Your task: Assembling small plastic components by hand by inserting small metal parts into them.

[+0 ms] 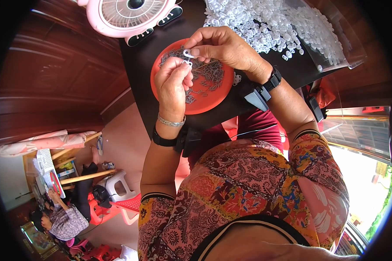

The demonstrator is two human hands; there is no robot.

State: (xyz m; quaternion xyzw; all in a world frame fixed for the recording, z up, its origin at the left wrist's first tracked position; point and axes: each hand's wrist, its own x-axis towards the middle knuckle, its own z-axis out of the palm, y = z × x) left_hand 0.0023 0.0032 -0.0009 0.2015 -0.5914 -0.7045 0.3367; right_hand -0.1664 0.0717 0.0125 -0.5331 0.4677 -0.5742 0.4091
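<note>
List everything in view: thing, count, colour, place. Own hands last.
small plastic piece: one, white, pinched between the fingertips of both hands over the plate
plate: one, orange-red, round, on the dark table under the hands
small metal parts: many, grey, loose on the plate
table: one, dark, top centre
white plastic pieces: a large pile, white, on the table beyond the plate, partly in a clear bag
fan: one, pink, top left of the table
another person: one, seated low at lower left, patterned top
stools: red and white, lower left floor
left hand: bracelet and dark wristband, fingertips on the piece
right hand: dark wristband, fingertips on the piece
</note>
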